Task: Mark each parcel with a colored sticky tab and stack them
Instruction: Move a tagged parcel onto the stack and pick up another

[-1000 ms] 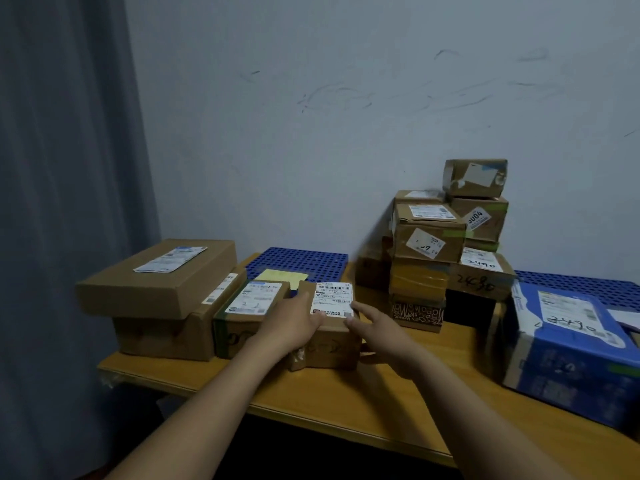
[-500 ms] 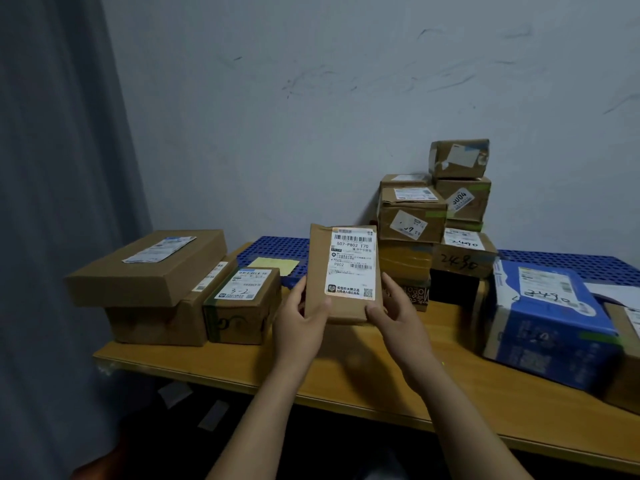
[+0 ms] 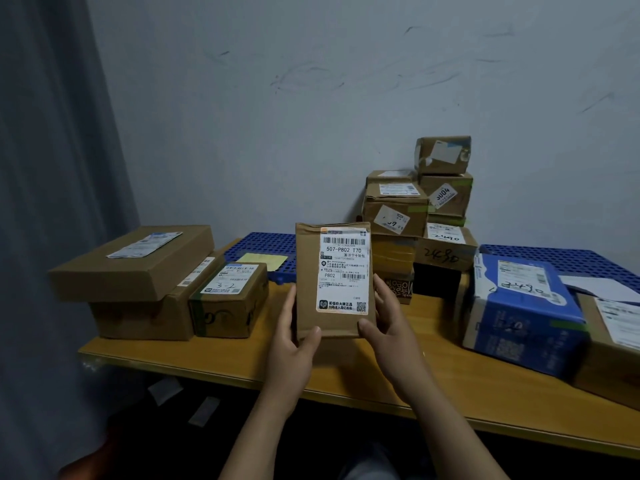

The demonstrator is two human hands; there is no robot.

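Parcel over wooden table, grey wall

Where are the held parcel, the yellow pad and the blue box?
held parcel [image 3: 334,278]: head view, on its white shipping label.
yellow pad [image 3: 262,262]: head view, on its top sheet.
blue box [image 3: 523,322]: head view, on its blue side face.

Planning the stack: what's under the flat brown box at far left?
A second brown carton, on the table. Its top is mostly covered, so any tab there is hidden.
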